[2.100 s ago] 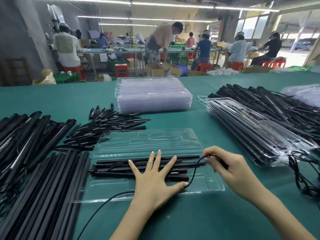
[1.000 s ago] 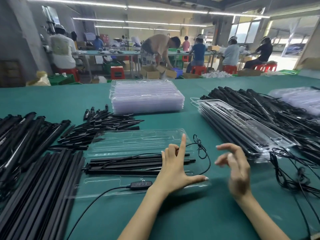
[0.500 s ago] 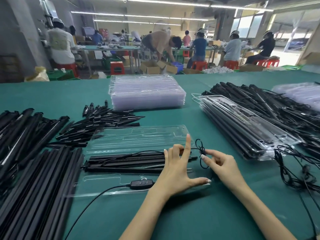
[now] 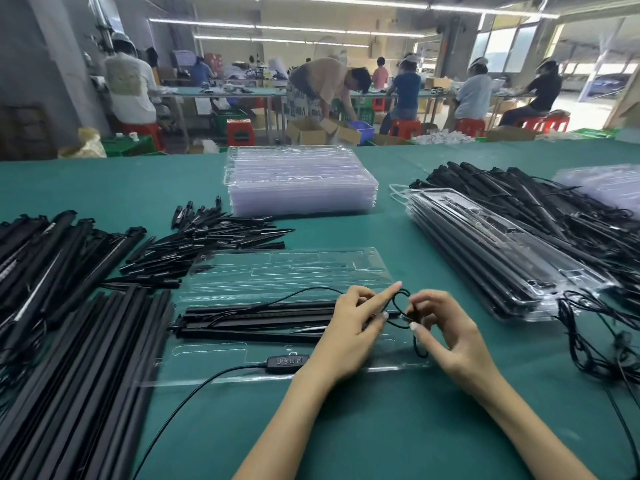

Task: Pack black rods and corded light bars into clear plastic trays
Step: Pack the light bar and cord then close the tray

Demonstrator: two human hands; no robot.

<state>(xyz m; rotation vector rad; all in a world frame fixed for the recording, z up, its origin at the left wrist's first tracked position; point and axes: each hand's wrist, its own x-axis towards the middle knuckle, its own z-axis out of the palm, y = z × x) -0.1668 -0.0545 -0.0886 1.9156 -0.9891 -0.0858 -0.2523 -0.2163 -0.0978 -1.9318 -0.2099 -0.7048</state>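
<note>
Cord is looping limp and thin between both hands just past the right end of the open clear tray, the left hand and right hand each pinching a strand; it is likely handling light and floppy, best taken at the coil, while the stiff light bars are lying along the tray's middle. In-line controller is resting on the tray's near edge. Green table is carrying loose black rods left of the tray, empty trays stacked behind it and packed trays to its right; people are working at benches beyond.
</note>
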